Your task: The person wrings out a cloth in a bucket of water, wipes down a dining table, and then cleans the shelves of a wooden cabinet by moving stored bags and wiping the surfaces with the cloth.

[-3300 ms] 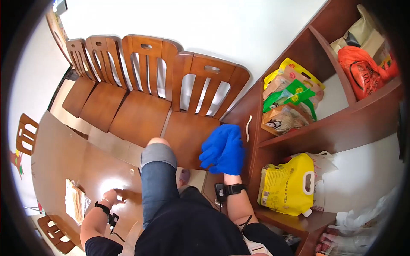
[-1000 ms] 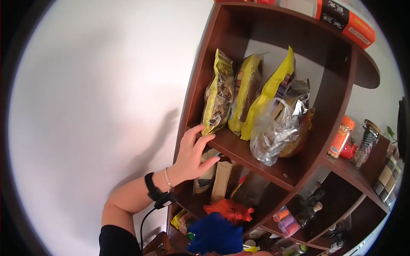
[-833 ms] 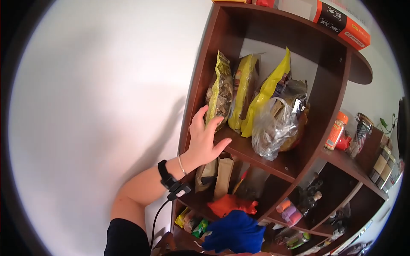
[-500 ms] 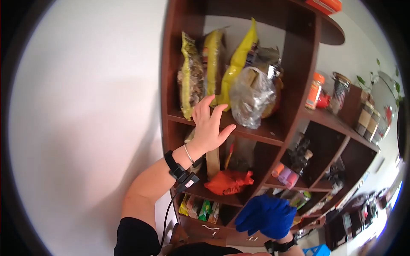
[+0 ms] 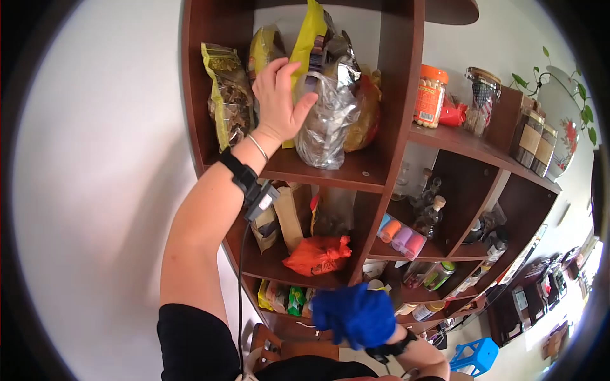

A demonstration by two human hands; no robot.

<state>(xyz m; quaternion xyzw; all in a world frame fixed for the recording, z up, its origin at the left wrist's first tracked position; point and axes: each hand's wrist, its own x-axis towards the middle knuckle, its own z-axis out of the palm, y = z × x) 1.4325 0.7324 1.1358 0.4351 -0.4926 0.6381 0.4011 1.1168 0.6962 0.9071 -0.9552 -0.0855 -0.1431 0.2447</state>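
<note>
My left hand [image 5: 279,101] is raised at the upper shelf compartment, its fingers apart and slightly curled, thumb stretched out. It overlaps a tall yellow bag [image 5: 307,37]; whether the fingertips touch it I cannot tell. Just right of the thumb stands a crumpled clear plastic bag [image 5: 327,124]. To the hand's left leans a clear-fronted bag of brown dried food [image 5: 232,95] with yellow edging, and behind the fingers is another yellow bag [image 5: 264,47]. Lower down, a bunched blue cloth [image 5: 356,314] is in my right hand, which it covers, fingers included.
The dark wooden shelf [image 5: 324,174] has upright dividers around the compartment. Below lies a red plastic bag [image 5: 318,255]. Rightward stand an orange-lidded jar [image 5: 430,95], a glass jar [image 5: 481,101] and corked glass bottles [image 5: 431,217]. A blue stool [image 5: 476,355] is at lower right.
My left hand has moved up and rightward across the compartment, toward the tall yellow bag and the clear bag. The blue cloth has shifted left with my right hand. The view has shifted.
</note>
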